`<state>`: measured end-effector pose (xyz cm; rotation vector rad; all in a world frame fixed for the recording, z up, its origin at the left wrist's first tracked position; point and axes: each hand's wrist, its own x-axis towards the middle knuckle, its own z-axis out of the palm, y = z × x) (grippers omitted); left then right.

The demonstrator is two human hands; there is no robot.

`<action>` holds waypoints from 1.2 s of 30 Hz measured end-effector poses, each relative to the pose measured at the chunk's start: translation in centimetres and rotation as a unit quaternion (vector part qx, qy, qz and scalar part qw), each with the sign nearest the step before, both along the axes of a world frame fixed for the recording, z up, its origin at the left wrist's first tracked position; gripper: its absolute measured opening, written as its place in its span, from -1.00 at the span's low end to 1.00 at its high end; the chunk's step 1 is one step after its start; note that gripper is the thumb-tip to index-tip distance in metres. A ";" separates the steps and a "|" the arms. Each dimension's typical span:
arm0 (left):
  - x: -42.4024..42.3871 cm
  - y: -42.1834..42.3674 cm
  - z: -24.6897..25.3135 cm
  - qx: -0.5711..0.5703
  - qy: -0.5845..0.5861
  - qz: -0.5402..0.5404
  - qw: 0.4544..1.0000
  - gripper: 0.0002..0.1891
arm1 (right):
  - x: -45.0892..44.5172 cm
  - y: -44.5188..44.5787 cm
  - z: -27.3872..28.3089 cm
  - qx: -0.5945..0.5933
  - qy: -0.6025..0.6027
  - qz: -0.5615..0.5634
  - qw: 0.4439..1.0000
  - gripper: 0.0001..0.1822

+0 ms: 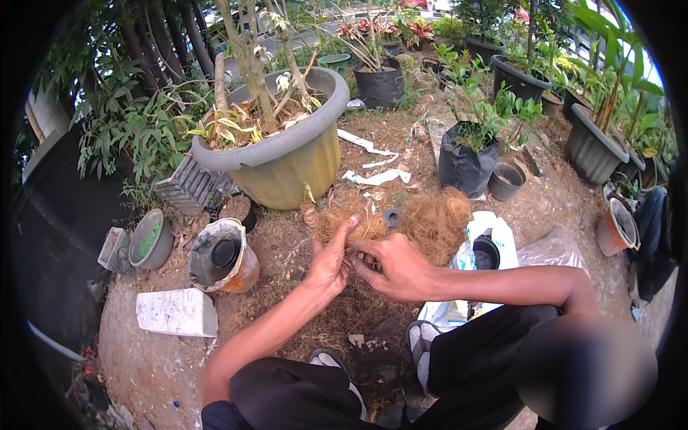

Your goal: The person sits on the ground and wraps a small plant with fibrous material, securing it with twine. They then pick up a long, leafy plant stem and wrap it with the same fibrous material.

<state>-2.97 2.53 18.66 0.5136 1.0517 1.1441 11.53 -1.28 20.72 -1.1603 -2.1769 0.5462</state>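
Note:
Before my knees, my left hand [330, 264] is palm inward with its thumb raised, its other fingers partly curled. My right hand [400, 267] reaches across from the right, its bent fingertips meeting the left fingers. Whatever lies between the fingertips is too small and hidden to tell. Just beyond the hands lies a clump of brown coconut fibre [338, 223], with a short, thick plant stem [309, 212] at its left side. A larger heap of loose fibre [438, 223] rests behind my right hand. Between the two clumps sits a small dark plastic pot [392, 217].
A stained bucket [247, 274] with a black pot inside and a white block [174, 313] stand left. A large planter [290, 172] rises ahead. Right are a white plastic sack [457, 312], a black grow bag [465, 161] holding a shrub, and a small empty-looking pot [507, 180].

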 end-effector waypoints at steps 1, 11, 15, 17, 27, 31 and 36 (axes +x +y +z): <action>-0.2 0.0 0.2 -0.003 0.006 -0.001 1.000 0.37 | 0.1 0.0 -0.2 0.005 0.006 0.000 1.000 -0.78; -1.2 0.7 0.1 0.017 -0.036 -0.002 0.999 0.06 | 0.4 0.1 -2.9 -0.057 0.130 0.009 0.990 -0.78; -2.2 0.8 -0.3 0.041 -0.091 -0.087 0.991 -0.17 | 0.4 0.5 -4.6 -0.386 0.383 0.055 0.837 -0.81; -2.6 0.6 -0.5 0.051 -0.086 -0.129 0.987 -0.18 | 1.5 1.5 -5.4 -0.477 0.364 0.021 0.800 -0.81; -2.7 -1.2 1.6 0.148 0.196 -0.206 0.947 0.14 | 7.3 4.5 -1.1 -0.399 0.184 -0.021 0.898 -0.83; -2.7 -0.2 0.6 0.258 0.157 -0.256 0.918 -0.21 | 8.0 4.8 0.6 -0.304 0.112 -0.084 0.942 -0.78; -2.3 -0.1 -0.6 0.215 0.239 -0.134 0.937 -0.24 | 6.5 2.9 3.2 -0.095 0.041 -0.083 0.991 -0.82</action>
